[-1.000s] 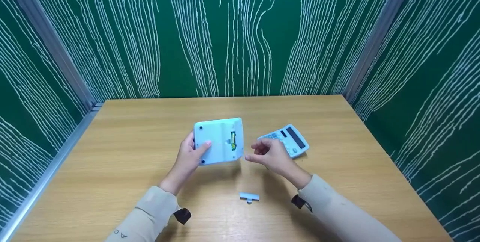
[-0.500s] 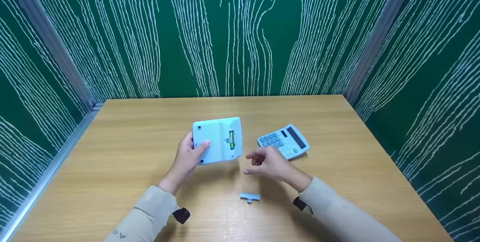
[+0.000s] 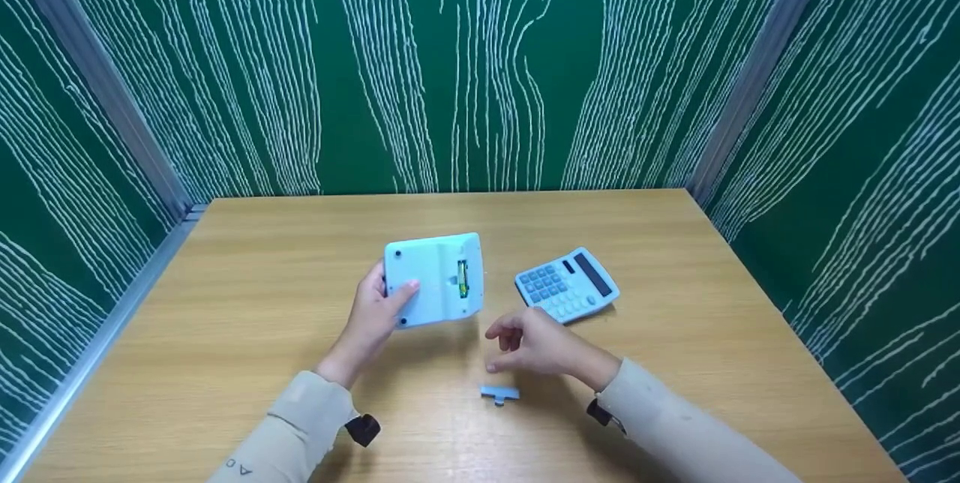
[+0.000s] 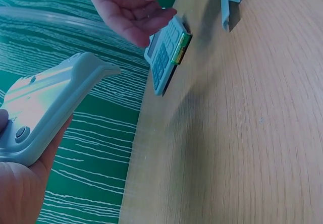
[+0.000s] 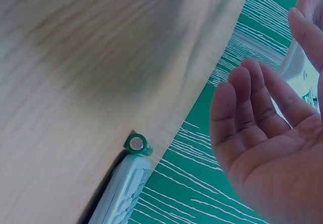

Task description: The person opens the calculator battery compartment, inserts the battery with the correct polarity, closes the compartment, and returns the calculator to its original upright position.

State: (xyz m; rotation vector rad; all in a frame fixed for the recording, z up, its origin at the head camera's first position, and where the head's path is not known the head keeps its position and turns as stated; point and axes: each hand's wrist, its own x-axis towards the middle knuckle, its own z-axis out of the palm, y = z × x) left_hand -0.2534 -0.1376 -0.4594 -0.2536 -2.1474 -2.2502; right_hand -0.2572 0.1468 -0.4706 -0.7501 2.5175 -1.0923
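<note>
My left hand (image 3: pixel 373 309) grips a light blue calculator (image 3: pixel 424 284), its back turned to the head camera and raised over the table. In its uncovered battery slot lies a green battery (image 3: pixel 463 279). My right hand (image 3: pixel 538 344) hovers with loosely bent fingers and nothing between them. Just in front of its thumb, a small blue battery cover (image 3: pixel 499 392) with a tab lies on the wood. A second calculator (image 3: pixel 579 282) rests keys up beyond the right hand. Against its near end sits another green battery (image 4: pixel 181 49), hidden in the head view behind that hand.
The wooden table (image 3: pixel 262 265) runs back to a green wall (image 3: pixel 480 130) with white wavy lines. Grey metal posts (image 3: pixel 757 70) stand at the back corners. Dark wrist cameras (image 3: pixel 364 430) sit below both sleeves.
My right hand has moved down toward the battery cover, away from the held calculator, uncovering more of the second calculator. The left hand and its calculator have shifted very slightly left.
</note>
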